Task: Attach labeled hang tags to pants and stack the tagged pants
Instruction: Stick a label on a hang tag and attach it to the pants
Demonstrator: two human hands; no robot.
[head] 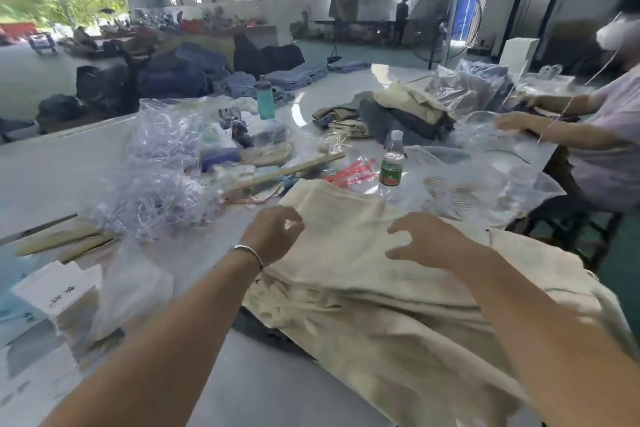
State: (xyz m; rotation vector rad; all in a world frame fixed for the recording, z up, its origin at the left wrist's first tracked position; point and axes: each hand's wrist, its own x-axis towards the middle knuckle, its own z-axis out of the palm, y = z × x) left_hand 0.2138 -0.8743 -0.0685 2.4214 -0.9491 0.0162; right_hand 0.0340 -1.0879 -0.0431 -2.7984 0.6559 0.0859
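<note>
At centre: cream pants (363,253) piled on desk (242,374)
Left hand (273,236): grip curled, hold unclear
Right hand (429,239): fingers spread, holding nothing
Progress: no tag visible; tagging seems left

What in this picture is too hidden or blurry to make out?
Head view:
- Left hand: motion blur hides whether its curled fingers pinch the cream pants.
- Hang tag: none can be made out on the pants.
- White box: print too blurred to read.
- Dark cloth: mostly covered by the pants.
- Right hand: fingers spread, contact unclear.
</note>
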